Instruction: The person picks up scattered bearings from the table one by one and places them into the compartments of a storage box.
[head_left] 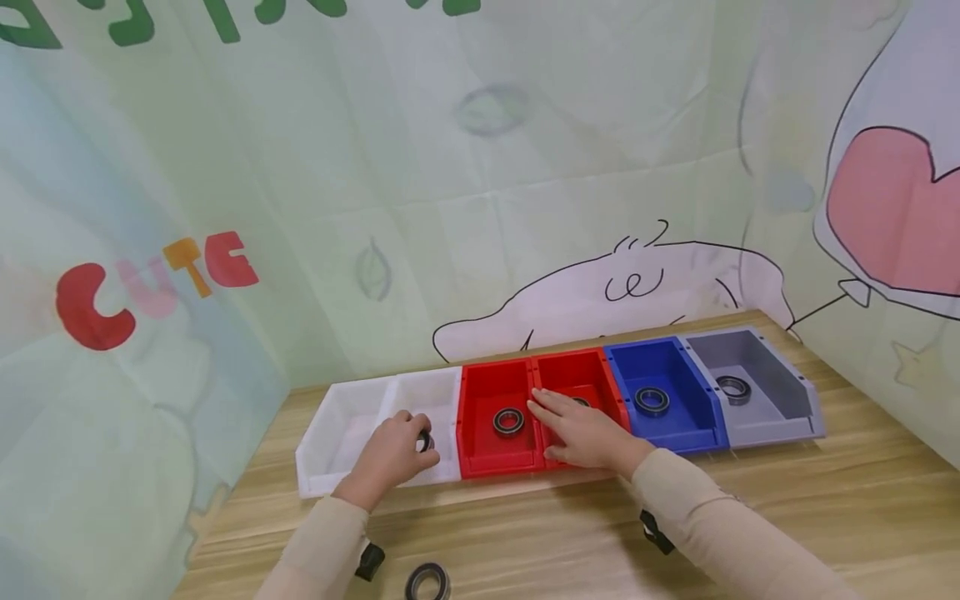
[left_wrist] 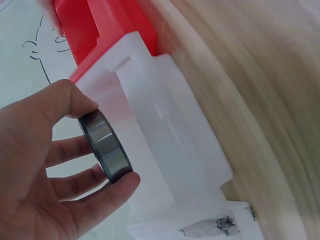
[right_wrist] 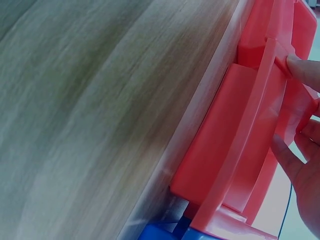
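My left hand (head_left: 392, 454) pinches a ball bearing (left_wrist: 106, 145) on its edge between thumb and fingers, above the right-hand white bin (head_left: 435, 385). In the left wrist view the shiny metal outer rim shows. My right hand (head_left: 588, 433) reaches over the right-hand red bin (head_left: 572, 371) with fingers extended. Its thumb (right_wrist: 302, 70) is at the wall between the two red bins. A bearing (head_left: 581, 402) in that bin is mostly hidden behind this hand.
Other bearings lie in the left red bin (head_left: 468, 392), the blue bin (head_left: 675, 437) and the grey bin (head_left: 780, 429). Another white bin (head_left: 315, 446) ends the row at left. One more bearing (head_left: 443, 582) sits on the wooden table (head_left: 540, 550) near me. A printed curtain hangs behind.
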